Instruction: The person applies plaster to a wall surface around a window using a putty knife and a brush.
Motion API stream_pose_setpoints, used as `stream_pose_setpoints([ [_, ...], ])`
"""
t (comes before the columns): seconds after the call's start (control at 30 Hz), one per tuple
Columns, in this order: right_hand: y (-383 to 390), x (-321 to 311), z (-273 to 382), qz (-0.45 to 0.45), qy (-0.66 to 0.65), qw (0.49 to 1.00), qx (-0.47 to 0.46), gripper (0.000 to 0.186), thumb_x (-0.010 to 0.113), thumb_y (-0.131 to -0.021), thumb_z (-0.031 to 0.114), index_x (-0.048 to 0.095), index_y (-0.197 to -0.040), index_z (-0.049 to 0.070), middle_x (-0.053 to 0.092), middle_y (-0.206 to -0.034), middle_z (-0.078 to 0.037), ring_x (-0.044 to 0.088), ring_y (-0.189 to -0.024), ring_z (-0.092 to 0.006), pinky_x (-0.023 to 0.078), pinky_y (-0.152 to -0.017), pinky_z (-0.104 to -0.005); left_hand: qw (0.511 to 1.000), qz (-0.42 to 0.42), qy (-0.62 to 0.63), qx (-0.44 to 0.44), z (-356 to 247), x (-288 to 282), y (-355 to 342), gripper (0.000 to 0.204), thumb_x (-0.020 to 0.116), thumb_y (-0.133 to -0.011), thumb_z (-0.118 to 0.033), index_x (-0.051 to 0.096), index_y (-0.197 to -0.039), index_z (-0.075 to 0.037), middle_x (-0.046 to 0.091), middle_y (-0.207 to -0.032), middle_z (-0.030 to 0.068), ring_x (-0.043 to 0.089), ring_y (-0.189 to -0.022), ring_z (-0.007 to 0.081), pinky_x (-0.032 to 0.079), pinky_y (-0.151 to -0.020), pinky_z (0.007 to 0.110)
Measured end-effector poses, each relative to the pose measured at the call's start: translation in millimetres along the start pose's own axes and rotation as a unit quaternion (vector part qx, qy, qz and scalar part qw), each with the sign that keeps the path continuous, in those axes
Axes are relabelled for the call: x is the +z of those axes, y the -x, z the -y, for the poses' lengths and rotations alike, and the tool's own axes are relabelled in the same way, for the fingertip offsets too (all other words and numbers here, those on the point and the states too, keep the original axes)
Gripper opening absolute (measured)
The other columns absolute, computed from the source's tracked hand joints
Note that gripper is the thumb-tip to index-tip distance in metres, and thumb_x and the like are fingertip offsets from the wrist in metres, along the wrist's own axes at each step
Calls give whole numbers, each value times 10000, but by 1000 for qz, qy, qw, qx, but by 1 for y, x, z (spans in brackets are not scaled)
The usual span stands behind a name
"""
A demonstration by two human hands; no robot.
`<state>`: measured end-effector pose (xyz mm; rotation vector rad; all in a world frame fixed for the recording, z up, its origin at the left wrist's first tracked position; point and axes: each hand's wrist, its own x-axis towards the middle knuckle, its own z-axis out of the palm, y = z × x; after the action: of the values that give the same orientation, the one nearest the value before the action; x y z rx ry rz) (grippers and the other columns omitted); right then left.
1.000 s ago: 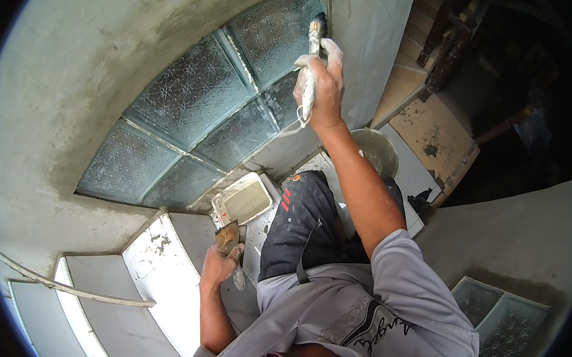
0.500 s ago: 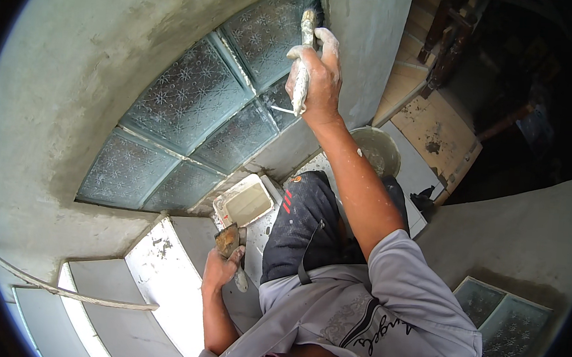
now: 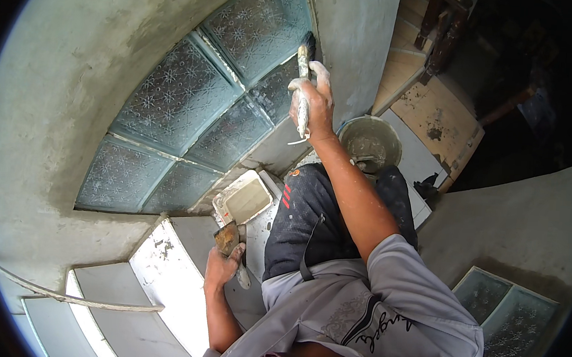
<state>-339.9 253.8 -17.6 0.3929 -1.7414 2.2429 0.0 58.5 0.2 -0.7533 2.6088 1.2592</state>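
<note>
My right hand, whitened with dried plaster, is wrapped round a paintbrush with a white-smeared handle. The brush's dark bristles meet the right edge of a patterned glass-block window, beside the wall. A thin white loop hangs from the handle's lower end. Lower down on the left, my left hand grips a putty knife by its pale handle; the broad, stained blade points up, close to a white rectangular tub holding greyish liquid. No part of the knife touches the glass.
A round bucket smeared with grey material stands beyond my knees. White-edged steps descend at lower left, crossed by a rope. Wooden posts and a mortar-spotted board lie at upper right; another glass-block panel is at lower right.
My right hand has brought the brush downward along the window's right edge. My left hand stays in nearly the same place with the putty knife. The bucket shows more fully.
</note>
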Motion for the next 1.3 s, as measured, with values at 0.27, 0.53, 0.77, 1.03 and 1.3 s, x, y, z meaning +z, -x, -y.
stream_pose_setpoints([
  [0.27, 55, 4, -20, -26, 123, 992, -28, 145, 647, -804, -57, 676, -902, 47, 576, -939, -76, 617, -740, -102, 497, -628, -226, 1000, -1, 0, 17, 7, 5, -3, 263, 683, -907, -175, 668, -1106, -5, 725, -920, 156, 661, -846, 226, 507, -811, 355],
  [0.53, 122, 18, 50, 104, 2, 988, -112, 141, 646, -798, -23, 666, -931, 16, 581, -1108, -188, 606, -989, -292, 487, -867, -353, 1000, 1, -12, -28, -1, -5, 9, 291, 686, -903, -187, 667, -1130, -5, 722, -927, 167, 658, -848, 233, 504, -819, 365],
  [0.77, 147, 54, 1, 316, 160, 933, 65, 137, 710, -788, 126, 669, -901, 60, 683, -914, -113, 665, -831, -288, 530, -749, -374, 992, 113, -33, -49, -16, -13, 3, 341, 689, -897, -226, 666, -1152, -1, 719, -999, 221, 676, -914, 357, 496, -868, 400],
  [1.03, 204, 101, -94, 365, 244, 895, -82, 294, 742, -696, 171, 653, -962, 81, 679, -988, -150, 649, -926, -351, 516, -809, -435, 993, 110, -40, -30, -3, -14, 12, 361, 702, -884, -250, 668, -1172, -35, 709, -1017, 239, 670, -959, 392, 494, -877, 416],
  [1.3, 170, 71, -24, 393, 141, 905, 80, 269, 713, -797, 121, 655, -1057, 83, 692, -1019, -99, 658, -962, -324, 520, -854, -380, 993, 107, -43, 15, 5, -9, 10, 337, 704, -895, -224, 661, -1150, -7, 722, -954, 147, 633, -861, 213, 495, -841, 363],
])
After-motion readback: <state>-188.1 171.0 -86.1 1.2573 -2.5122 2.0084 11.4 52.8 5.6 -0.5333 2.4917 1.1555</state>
